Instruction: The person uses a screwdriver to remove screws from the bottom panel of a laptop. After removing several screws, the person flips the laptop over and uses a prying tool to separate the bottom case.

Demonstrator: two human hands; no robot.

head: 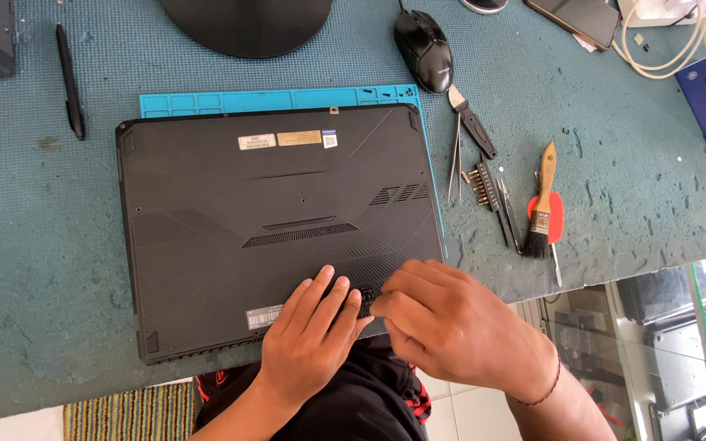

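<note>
- Centrally, a black laptop is laid bottom-up on a blue mat, whose strip shows along the laptop's upper edge; long axis runs left to right across the frame.
- Both hands are set on the laptop's lower edge, lower centre of the frame, touching each other.
- Left hand is laid flat, fingers straight and together, palm down on the base cover; nothing is gripped.
- Right hand is curled, fingertips pinched together at the base cover just beside the left fingertips; whether something small is held cannot be told.
- Laptop stretches up and to the left from the hands; the contact spot lies right of the lower edge's middle, about equally near to both hands.
- Tools are lined on the worktop at right, well apart from the hands: tweezers, bit set, brush.
- A mouse is seen at upper centre-right, a pen at upper left.
</note>
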